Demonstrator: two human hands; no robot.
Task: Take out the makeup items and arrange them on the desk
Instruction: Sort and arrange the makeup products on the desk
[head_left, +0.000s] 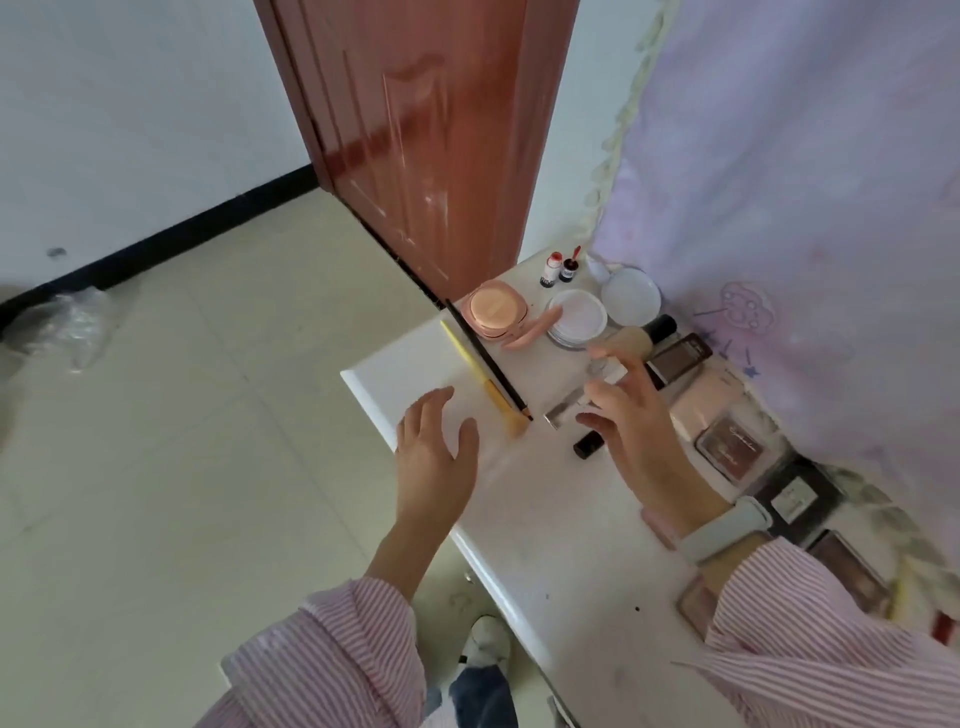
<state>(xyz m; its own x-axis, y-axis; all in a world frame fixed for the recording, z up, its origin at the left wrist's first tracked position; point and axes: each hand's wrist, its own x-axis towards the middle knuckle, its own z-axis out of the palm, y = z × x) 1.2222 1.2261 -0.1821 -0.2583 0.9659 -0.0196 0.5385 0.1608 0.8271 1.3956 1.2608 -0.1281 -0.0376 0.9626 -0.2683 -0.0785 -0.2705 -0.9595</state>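
Many makeup items already lie on the desk (524, 525), so the job looks well along, at the arranging stage. Take the pink compact (497, 310) as the marker: it sits at the far end, near the door (426, 130). Just right of it are a clear jar (576, 318) and a round white lid (630, 296), with two small bottles (558, 270) beyond. A black pencil (487, 359) and a yellow brush (483, 375) run from the compact back toward the person, side by side. Further right of the compact, along the curtain (805, 208), a row of palettes (732, 447) trails back toward the person.

The right hand (631, 421) hovers with fingers spread, apparently holding nothing, above a silver tube (563, 413) and a black lipstick (588, 446), though motion blur at the fingertips leaves some doubt. The left hand (435, 447) is flat, open and empty, near the desk's front edge, well nearer the person than the compact.

My guess: the small pieces under the right hand come next. That calls for a light pinch and a neat lay-down beside the pencil without rolling it off.
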